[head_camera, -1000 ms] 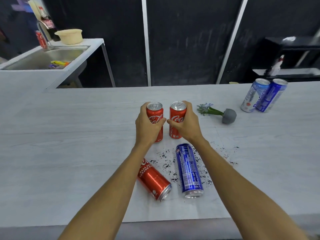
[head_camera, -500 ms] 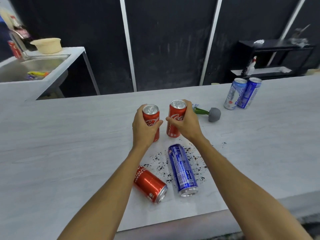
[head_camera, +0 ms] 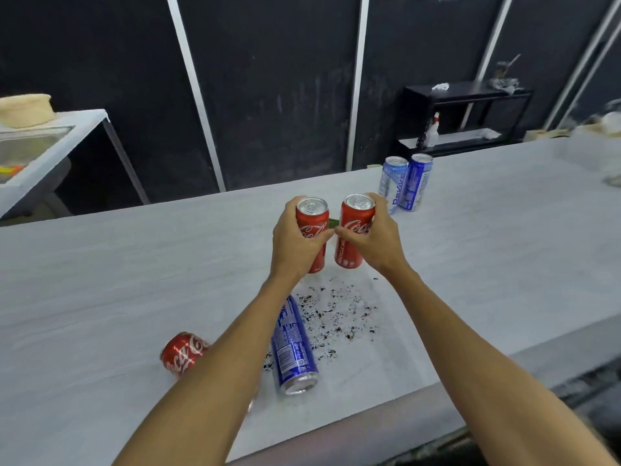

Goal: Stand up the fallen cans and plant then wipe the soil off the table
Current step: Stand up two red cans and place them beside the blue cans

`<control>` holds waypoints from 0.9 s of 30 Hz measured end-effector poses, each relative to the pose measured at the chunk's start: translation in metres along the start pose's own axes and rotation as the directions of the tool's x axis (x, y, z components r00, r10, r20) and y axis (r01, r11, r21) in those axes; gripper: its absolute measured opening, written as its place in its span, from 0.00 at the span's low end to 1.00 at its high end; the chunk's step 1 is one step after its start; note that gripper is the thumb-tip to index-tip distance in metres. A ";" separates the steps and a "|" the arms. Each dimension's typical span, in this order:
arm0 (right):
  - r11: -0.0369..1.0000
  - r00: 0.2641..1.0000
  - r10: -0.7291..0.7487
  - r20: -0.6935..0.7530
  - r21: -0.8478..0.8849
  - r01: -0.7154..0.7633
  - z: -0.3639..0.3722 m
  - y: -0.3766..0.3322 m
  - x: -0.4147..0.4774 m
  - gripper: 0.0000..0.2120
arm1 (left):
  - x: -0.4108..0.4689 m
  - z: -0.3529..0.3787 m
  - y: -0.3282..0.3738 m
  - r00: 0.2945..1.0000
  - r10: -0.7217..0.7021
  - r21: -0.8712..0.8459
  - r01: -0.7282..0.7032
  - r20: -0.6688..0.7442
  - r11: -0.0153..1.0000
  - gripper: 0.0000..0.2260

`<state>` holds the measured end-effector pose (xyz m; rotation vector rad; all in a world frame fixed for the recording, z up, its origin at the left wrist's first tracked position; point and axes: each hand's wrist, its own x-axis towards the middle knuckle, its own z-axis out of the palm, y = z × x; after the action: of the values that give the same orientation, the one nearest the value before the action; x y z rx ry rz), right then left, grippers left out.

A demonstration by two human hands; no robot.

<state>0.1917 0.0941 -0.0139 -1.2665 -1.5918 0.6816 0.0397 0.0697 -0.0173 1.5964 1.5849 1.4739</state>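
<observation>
My left hand (head_camera: pixel 295 245) grips an upright red cola can (head_camera: pixel 314 220). My right hand (head_camera: pixel 374 242) grips a second upright red cola can (head_camera: pixel 354 227) right beside it. Both cans are held upright over the middle of the white table (head_camera: pixel 100 280); whether they touch it I cannot tell. A third red can (head_camera: pixel 183 353) lies on its side near the front, partly under my left forearm. A blue can (head_camera: pixel 294 348) lies on its side next to it. Black soil (head_camera: pixel 339 314) is scattered between my arms. Only a green sliver of the plant (head_camera: pixel 332 224) shows between the held cans.
Two upright blue-and-white cans (head_camera: pixel 405 181) stand at the back right of the table. A sink counter with a cream bowl (head_camera: pixel 25 107) is at the far left. A black shelf unit (head_camera: pixel 463 116) stands behind the table, and the table's front edge runs diagonally at lower right.
The view has swung right and tilted. Both hands keep hold of the two red cans and have carried them farther back, so the cans now cover the fallen plant.
</observation>
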 end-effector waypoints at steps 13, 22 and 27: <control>0.997 0.995 0.066 -0.070 -0.025 -0.068 -0.117 0.080 0.035 0.35 | 0.010 0.142 0.043 0.992 -0.017 -0.031 0.022 0.129 0.999 0.32; 0.996 0.996 0.072 -0.052 -0.055 -0.075 -0.154 0.126 0.087 0.36 | 0.045 0.215 0.051 0.992 -0.074 0.000 0.074 0.102 0.997 0.33; 0.998 0.998 0.061 -0.025 -0.029 -0.062 -0.156 0.138 0.117 0.35 | 0.066 0.239 0.037 0.992 -0.102 0.034 0.100 0.070 0.994 0.34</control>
<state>0.3903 0.2259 -0.0332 -1.3452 -1.5537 0.6806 0.2493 0.2054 -0.0396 1.5441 1.6295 1.3313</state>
